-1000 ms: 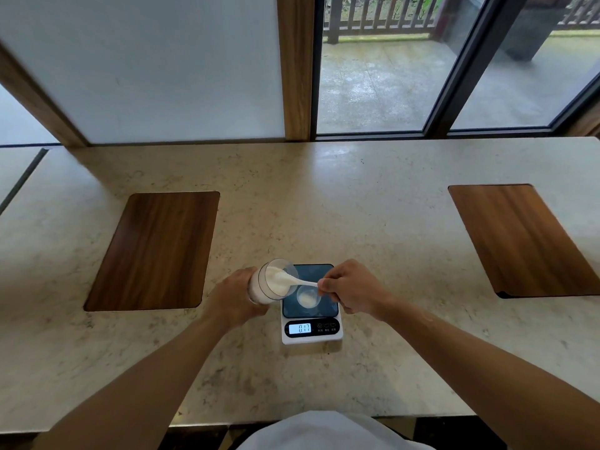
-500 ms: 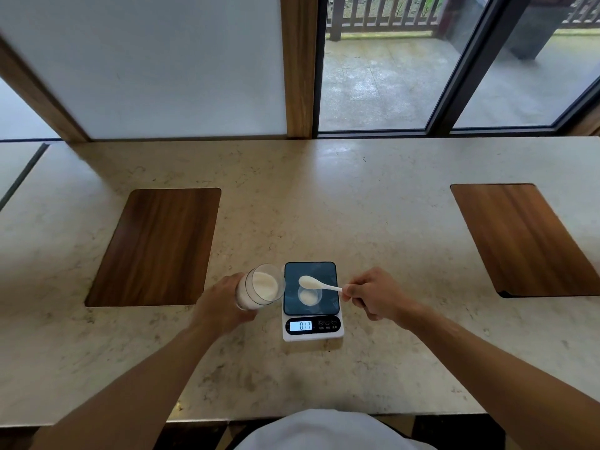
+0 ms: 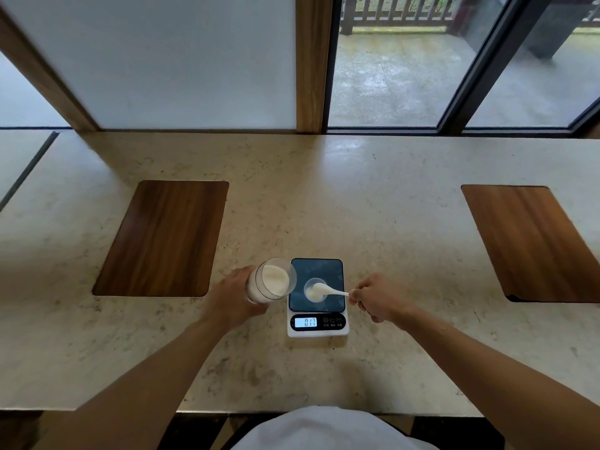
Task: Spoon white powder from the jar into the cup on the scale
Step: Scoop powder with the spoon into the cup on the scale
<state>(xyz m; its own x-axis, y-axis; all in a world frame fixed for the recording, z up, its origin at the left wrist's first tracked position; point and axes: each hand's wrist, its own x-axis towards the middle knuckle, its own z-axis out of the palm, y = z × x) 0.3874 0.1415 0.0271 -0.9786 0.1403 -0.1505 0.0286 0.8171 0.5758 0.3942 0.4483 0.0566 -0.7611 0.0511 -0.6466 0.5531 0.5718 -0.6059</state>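
Note:
A clear jar (image 3: 272, 280) of white powder is tilted toward the scale, held from behind by my left hand (image 3: 232, 297). The white scale (image 3: 317, 298) with a dark glass top sits at the table's front middle, and its lit display (image 3: 306, 322) reads 017. A small clear cup (image 3: 315, 290) with some white powder stands on the glass top. My right hand (image 3: 376, 298) pinches the handle end of a white spoon (image 3: 328, 289). The spoon's bowl lies over the cup's mouth with powder on it.
The beige stone table (image 3: 324, 203) has two inset wooden panels, one at the left (image 3: 162, 238) and one at the right (image 3: 532, 241). A wall and glass doors run along the far edge. My white shirt (image 3: 324, 430) shows at the near edge.
The spoon came out of the jar, travelled right over the scale and now dips into the cup's mouth. My right hand pulled back to the right. The jar stays tilted in my left hand.

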